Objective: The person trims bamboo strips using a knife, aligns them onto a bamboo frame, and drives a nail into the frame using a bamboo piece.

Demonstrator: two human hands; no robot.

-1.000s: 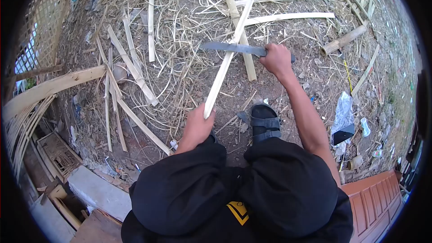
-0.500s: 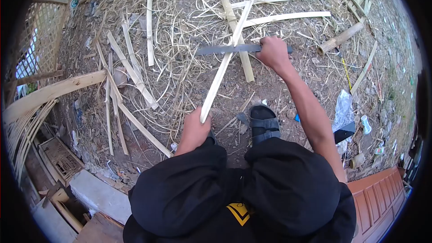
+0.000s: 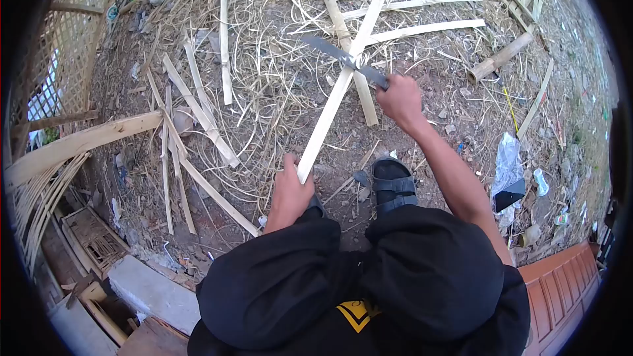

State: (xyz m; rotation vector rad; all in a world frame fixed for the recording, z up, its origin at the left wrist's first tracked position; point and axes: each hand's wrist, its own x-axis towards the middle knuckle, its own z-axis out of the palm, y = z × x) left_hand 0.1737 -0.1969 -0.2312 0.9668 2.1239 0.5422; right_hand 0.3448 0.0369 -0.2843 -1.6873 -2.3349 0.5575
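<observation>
My left hand (image 3: 291,192) is closed around the near end of a pale bamboo strip (image 3: 330,115), which slants up and away from me. My right hand (image 3: 400,102) grips the handle of a long dark machete (image 3: 324,48). The blade lies across the strip near its upper part, with small curled shavings (image 3: 357,61) where they meet. Behind the strip, a bamboo pole (image 3: 364,95) lies on the ground, and the strip crosses over it.
Several split bamboo strips (image 3: 422,28) lie on the ground ahead, and others (image 3: 201,114) at left. A thick bamboo piece (image 3: 500,58) and a plastic bag (image 3: 508,164) are at right. Lattice panels (image 3: 62,59) stand left; a concrete slab (image 3: 155,293) lies lower left. Thin shavings litter the dirt.
The machete blade has turned from nearly level to slanting, its tip now farther up. My right hand has dropped slightly. The bamboo strip now shows a broader pale face.
</observation>
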